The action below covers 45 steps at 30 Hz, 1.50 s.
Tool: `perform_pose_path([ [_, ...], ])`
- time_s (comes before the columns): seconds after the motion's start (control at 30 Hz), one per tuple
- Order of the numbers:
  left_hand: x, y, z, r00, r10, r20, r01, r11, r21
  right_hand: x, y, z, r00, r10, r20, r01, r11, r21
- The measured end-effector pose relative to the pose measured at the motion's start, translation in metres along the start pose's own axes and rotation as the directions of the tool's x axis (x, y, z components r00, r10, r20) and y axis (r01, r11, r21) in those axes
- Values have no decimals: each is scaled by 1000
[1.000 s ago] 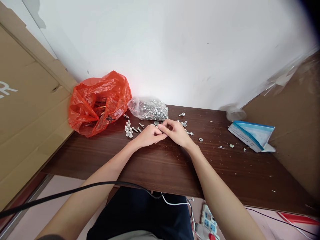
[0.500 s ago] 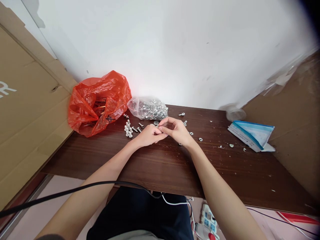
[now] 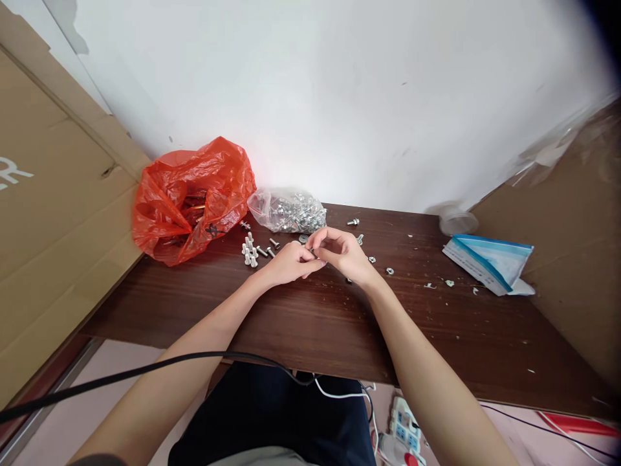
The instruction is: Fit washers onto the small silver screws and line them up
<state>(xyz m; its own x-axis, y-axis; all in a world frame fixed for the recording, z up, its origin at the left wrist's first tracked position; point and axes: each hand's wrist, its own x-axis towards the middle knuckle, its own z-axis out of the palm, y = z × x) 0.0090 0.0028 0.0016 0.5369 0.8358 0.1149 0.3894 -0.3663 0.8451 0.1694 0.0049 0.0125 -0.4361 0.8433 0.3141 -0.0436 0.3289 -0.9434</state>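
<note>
Both hands meet over the middle of a dark wooden table (image 3: 301,323). The left hand (image 3: 287,263) is curled, its fingertips pinched together against those of the right hand (image 3: 342,254), which is also curled with thumb and forefinger closed. Between the two sets of fingertips sits a small metal part (image 3: 316,254), too small to tell whether it is a bolt, a nut or both; it is held just above the tabletop, in front of the clear bag.

That clear plastic bag (image 3: 287,210) is full of shiny metal fasteners and lies against the white wall (image 3: 339,97). To its left is a crumpled red plastic bag (image 3: 191,197). Between the red bag and the left hand stands a small cluster of upright bolts (image 3: 249,250), with a few more lying flat beside them. Loose nuts (image 3: 389,270) and a bolt (image 3: 352,222) are scattered to the right of the right hand.

Further right lies a blue and white packet (image 3: 488,261); any print on it is unreadable. A cardboard sheet (image 3: 53,213) leans at the left, showing part of a white letter, perhaps an R. A power strip (image 3: 405,427) lies on the floor below.
</note>
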Motion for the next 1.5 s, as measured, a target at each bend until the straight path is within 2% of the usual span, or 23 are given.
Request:
perform_pose_path([
  [0.23, 0, 0, 1, 1000, -19, 0, 19, 1000, 3, -1, -4, 3, 998, -27, -53, 29, 999, 37],
  [0.47, -1, 1, 0, 1000, -1, 12, 1, 1000, 13, -1, -4, 7, 997, -65, -44, 69, 994, 87],
  [0.77, -1, 4, 0, 999, -31, 39, 31, 1000, 6, -3, -7, 6, 999, -45, 2, 45, 998, 44],
  [0.9, -1, 2, 0, 998, -50, 27, 50, 999, -2, -1, -5, 7, 997, -50, -52, 51, 999, 9],
  [0.97, 0, -1, 1, 999, -45, 18, 45, 999, -4, 1, -2, 7, 990, -60, -126, 53, 997, -57],
  [1.03, 0, -2, 1, 999, -35, 11, 35, 999, -5, 2, 2, 6, 978, -74, -195, 34, 979, -201],
  [1.13, 0, -1, 1, 999, -33, 7, 33, 999, -9, 2, 7, 4, 968, -112, -225, -13, 871, -491],
  [1.2, 0, 0, 1, 999, -45, -1, 45, 999, -4, 1, 10, 3, 976, -102, -194, -38, 795, -606],
  [1.37, 0, 1, 2, 998, -58, -15, 59, 998, 12, 0, 12, 3, 996, -47, -76, -12, 770, -639],
  [1.5, 0, 0, 2, 997, -76, -10, 76, 997, 16, 0, 10, 3, 996, -63, -58, 11, 762, -648],
])
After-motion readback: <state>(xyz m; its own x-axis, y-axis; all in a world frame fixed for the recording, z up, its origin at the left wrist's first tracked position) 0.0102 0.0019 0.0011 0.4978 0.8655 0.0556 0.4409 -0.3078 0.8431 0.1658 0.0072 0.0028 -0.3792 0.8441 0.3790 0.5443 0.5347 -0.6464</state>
